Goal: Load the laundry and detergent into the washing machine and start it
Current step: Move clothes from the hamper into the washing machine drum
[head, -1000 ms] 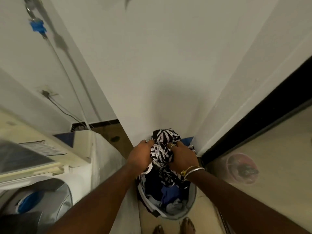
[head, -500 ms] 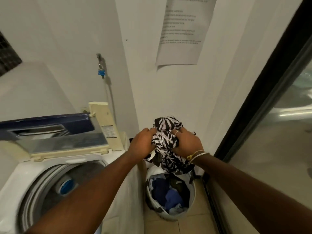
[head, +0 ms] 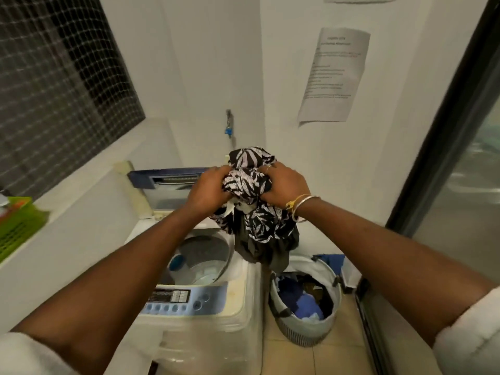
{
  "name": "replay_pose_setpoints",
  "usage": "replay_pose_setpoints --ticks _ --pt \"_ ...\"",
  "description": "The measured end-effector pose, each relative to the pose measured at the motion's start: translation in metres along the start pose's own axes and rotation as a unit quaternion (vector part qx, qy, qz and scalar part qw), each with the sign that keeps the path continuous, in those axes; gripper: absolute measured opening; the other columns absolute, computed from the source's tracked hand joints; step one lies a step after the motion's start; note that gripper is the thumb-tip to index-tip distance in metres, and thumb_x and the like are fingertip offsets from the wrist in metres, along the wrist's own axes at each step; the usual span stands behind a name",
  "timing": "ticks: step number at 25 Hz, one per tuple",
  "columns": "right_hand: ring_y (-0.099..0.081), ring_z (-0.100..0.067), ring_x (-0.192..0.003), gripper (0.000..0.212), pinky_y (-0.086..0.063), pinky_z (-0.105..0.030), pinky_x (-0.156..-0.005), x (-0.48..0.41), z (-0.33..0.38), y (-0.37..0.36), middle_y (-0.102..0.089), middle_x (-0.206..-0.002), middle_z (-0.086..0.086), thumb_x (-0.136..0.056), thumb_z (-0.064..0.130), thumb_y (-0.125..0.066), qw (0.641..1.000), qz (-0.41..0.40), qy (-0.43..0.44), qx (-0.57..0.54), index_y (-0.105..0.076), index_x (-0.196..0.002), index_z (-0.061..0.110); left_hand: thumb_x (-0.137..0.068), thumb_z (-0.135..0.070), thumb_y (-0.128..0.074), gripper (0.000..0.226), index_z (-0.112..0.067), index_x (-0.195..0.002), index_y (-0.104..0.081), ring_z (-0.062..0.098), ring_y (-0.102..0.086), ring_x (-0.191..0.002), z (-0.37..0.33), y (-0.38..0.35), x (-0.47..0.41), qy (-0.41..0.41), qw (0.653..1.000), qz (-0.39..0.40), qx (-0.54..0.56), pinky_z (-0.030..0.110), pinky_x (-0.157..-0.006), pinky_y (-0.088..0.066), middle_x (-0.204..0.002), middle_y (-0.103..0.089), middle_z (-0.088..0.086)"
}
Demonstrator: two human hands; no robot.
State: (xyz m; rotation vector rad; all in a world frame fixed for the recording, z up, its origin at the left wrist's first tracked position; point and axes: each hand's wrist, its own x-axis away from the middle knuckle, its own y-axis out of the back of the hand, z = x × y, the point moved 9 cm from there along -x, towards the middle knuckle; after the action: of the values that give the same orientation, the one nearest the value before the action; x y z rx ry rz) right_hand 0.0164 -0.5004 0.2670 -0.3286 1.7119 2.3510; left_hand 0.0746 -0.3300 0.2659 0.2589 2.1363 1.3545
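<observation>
Both bare forearms stretch forward and angle inward, bringing the left hand (head: 209,189) and right hand (head: 286,185) close together, backs facing up. Each hand curls its fingers into one bunched patterned garment (head: 247,169), gripping it from opposite sides (thin bangles (head: 301,203) ring the right wrist). White sleeves (head: 468,339) cover the upper arms near the frame's lower corners.

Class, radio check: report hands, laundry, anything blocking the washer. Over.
Left hand, right hand both grip the garment, held over the washer edge by the basket. Lid up, drum open. Nothing blocking.
</observation>
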Motion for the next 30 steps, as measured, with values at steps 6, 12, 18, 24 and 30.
replay_pose_setpoints --ticks 6,12,18,24,30 --pt "-0.062 -0.024 -0.102 0.062 -0.054 -0.037 -0.085 -0.051 0.113 -0.015 -0.059 -0.114 0.0 -0.069 0.045 -0.068 0.996 -0.029 0.07 -0.056 -0.055 -0.129 0.037 -0.073 -0.024 -0.075 0.056 -0.03 -0.124 -0.054 0.022 -0.058 -0.096 0.094 0.09 0.02 0.048 0.995 -0.08 -0.045 0.032 -0.076 -0.047 -0.102 -0.061 0.004" --pt "-0.061 -0.026 -0.106 0.065 -0.052 -0.037 -0.088 -0.09 0.178 -0.109 -0.059 -0.117 -0.002 -0.069 0.044 -0.07 0.996 0.025 0.063 -0.061 -0.054 -0.132 0.034 -0.069 -0.025 -0.075 0.06 -0.034 -0.125 -0.056 0.02 -0.062 -0.105 0.213 0.069 0.033 0.096 0.995 -0.039 -0.011 0.032 -0.083 -0.051 -0.114 -0.067 0.0" --pt "-0.058 -0.027 -0.111 0.071 -0.052 -0.04 -0.093 -0.11 0.182 -0.222 -0.058 -0.124 -0.005 -0.072 0.043 -0.074 0.994 0.104 -0.012 -0.036 -0.05 -0.138 0.032 -0.066 -0.024 -0.083 0.075 -0.024 -0.134 -0.053 0.026 -0.059 -0.111 0.306 -0.014 0.036 0.126 0.988 0.069 0.061 0.03 -0.091 -0.045 -0.121 -0.063 0.009" --pt "-0.06 -0.029 -0.115 0.068 -0.049 -0.038 -0.1 -0.106 0.163 -0.344 -0.063 -0.129 -0.011 -0.079 0.022 -0.075 0.966 0.241 -0.085 -0.032 -0.048 -0.141 0.021 -0.069 -0.02 -0.082 0.067 -0.013 -0.13 -0.056 0.019 -0.06 -0.11 0.366 -0.11 0.059 0.135 0.951 0.228 0.16 0.022 -0.087 -0.044 -0.121 -0.063 0.002" --pt "-0.062 -0.026 -0.11 0.059 -0.05 -0.039 -0.098 -0.104 0.156 -0.382 -0.066 -0.12 -0.005 -0.077 0.033 -0.077 0.964 0.237 -0.11 -0.039 -0.056 -0.131 0.024 -0.077 -0.022 -0.076 0.045 -0.012 -0.119 -0.063 0.022 -0.061 -0.106 0.376 -0.135 0.064 0.1 0.952 0.248 0.145 0.035 -0.094 -0.051 -0.116 -0.066 0.008"
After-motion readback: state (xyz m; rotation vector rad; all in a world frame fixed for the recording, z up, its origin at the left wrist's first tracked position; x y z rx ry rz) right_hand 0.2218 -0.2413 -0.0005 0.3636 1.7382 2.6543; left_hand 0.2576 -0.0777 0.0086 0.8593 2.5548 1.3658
